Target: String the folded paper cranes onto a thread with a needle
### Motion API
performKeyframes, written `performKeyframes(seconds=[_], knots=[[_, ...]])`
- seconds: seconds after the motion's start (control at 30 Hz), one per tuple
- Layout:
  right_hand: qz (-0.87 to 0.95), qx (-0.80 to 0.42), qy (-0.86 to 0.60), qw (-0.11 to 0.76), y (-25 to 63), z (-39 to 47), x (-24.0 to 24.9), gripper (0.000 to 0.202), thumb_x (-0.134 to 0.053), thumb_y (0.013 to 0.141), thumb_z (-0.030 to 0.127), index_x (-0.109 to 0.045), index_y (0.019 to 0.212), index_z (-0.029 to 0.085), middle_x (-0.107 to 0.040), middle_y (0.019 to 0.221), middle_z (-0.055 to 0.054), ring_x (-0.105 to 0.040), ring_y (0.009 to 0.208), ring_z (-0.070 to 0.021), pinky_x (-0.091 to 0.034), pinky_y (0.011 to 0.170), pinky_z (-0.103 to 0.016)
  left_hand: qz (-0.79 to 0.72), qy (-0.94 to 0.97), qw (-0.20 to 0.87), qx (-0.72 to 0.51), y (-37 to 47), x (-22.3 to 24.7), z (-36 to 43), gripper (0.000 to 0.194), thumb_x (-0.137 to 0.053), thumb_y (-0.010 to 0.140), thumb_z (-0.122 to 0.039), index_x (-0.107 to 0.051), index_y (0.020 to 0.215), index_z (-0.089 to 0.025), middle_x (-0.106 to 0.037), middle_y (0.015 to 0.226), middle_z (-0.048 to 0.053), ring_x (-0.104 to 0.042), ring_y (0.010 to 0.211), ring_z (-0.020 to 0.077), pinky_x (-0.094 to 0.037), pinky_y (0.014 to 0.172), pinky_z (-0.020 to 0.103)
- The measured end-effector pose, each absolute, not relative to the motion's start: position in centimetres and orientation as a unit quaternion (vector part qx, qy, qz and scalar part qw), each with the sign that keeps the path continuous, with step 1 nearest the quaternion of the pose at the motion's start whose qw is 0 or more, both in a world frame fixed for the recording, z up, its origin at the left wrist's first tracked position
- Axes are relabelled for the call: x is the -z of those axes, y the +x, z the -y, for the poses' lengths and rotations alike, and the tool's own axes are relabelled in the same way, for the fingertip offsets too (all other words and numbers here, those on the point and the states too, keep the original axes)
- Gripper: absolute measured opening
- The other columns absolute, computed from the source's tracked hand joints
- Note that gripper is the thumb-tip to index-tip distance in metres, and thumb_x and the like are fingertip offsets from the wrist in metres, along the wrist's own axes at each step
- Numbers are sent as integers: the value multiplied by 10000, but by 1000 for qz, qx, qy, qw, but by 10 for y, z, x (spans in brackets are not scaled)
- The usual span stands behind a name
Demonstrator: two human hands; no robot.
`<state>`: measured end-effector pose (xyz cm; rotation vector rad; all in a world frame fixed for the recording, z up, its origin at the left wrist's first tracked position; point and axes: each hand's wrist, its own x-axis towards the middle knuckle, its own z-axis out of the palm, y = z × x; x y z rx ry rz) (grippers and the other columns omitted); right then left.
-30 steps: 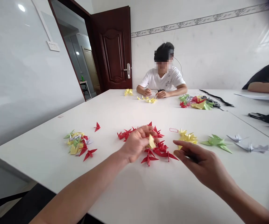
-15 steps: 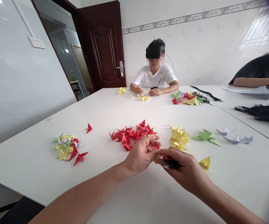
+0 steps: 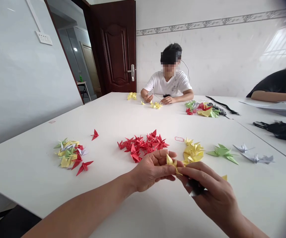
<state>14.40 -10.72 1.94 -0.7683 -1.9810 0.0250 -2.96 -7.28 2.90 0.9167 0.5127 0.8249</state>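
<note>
My left hand (image 3: 149, 170) pinches a yellow paper crane (image 3: 172, 162) between thumb and fingers, low in the middle of the view. The fingertips of my right hand (image 3: 211, 185) meet the crane's right side. A dark object with a shiny edge (image 3: 196, 187) is also held in my right hand, mostly hidden by the fingers. Just beyond my left hand lies a pile of red paper cranes (image 3: 143, 143). Yellow cranes (image 3: 193, 152) lie behind my right hand, and a green crane (image 3: 222, 152) and pale ones (image 3: 257, 158) are farther right.
A mixed heap of cranes (image 3: 70, 153) lies at the left of the white table (image 3: 103, 198), a single red crane (image 3: 95, 134) behind it. Across the table sits a person in white (image 3: 169, 82), near more cranes (image 3: 204, 109). Another person's arm (image 3: 274, 96) rests at the right.
The yellow crane has come up into clearer view between my fingers. My right hand has shifted right and slightly down. The whole view has shifted slightly.
</note>
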Motion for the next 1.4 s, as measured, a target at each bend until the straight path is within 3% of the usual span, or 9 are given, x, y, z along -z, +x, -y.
performKeyframes(seconds=[0.13,0.27,0.47,0.73,1.07,1.4], knots=[[763,-65,-437,472,146,103,-19,137,-601,799,277,-555,916,221,-596,684,5,-573,559,-103,-479,503,-198,-271,445,737,-429,-31,-31,69,417,-788,610,-170,-578,971,-174,-654,897,39,-615,721,105,-474,627,227],[715,-169,-504,455,148,101,-22,274,-577,781,449,-502,875,203,-615,714,-27,-599,614,-142,-485,490,-223,-296,480,694,-448,-31,-29,65,368,-772,627,-163,-593,947,-172,-633,931,33,-606,769,117,-485,707,276],[770,-183,-476,384,145,102,-20,210,-540,825,386,-585,931,210,-639,809,-42,-589,656,-133,-497,532,-221,-285,496,674,-466,-32,-23,63,335,-757,648,-174,-598,942,-173,-614,962,35,-602,827,119,-484,779,271],[764,-172,-493,379,146,99,-17,192,-577,810,385,-640,898,226,-662,771,-24,-599,622,-135,-489,508,-218,-310,568,593,-479,-28,-24,70,306,-692,702,-186,-572,983,-174,-573,990,56,-576,803,119,-482,614,210],[770,-152,-495,372,147,98,-17,199,-560,825,375,-655,910,222,-661,766,-18,-593,617,-128,-472,532,-221,-296,586,575,-489,-25,-19,75,343,-667,686,-124,-552,1003,-188,-581,964,46,-586,876,163,-503,681,275],[748,-165,-507,396,145,100,-17,210,-565,819,397,-666,880,222,-658,762,-18,-586,626,-133,-463,547,-227,-288,579,576,-501,-24,-20,76,322,-667,698,-116,-553,993,-176,-584,949,50,-585,864,133,-505,612,193]])
